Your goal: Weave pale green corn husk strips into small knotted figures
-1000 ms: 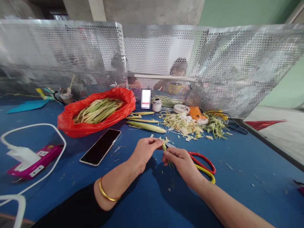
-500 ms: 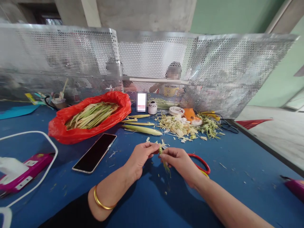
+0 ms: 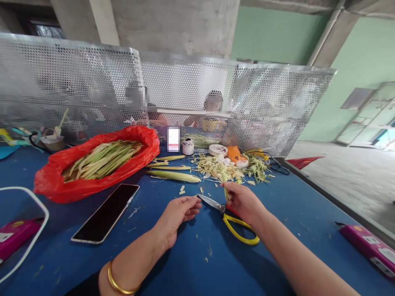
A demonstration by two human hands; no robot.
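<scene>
My right hand (image 3: 243,203) pinches a short, pale green piece of plant leaf (image 3: 227,192), its top sticking up past the thumb. Below and partly behind that hand are scissors (image 3: 236,230) with one yellow and one red handle loop, blades pointing left. At the blade tip is my left hand (image 3: 183,211), thumb and fingertips pressed together; anything between them is too small to make out. Cut plant scraps (image 3: 219,166) are heaped beyond my right hand. Several long green-yellow leaves (image 3: 174,176) lie left of the heap.
A red plastic bag (image 3: 148,142) of long leaf strips stands at left, with a phone (image 3: 106,213) in front. A white jar (image 3: 187,146), tape roll (image 3: 218,149) and orange packet (image 3: 233,154) sit farther back. A perforated metal screen (image 3: 185,78) closes the far side.
My hands have parted: the left has let go of the plant piece and the right has drawn it away. The scissors show more fully now. My view has turned rightward.
</scene>
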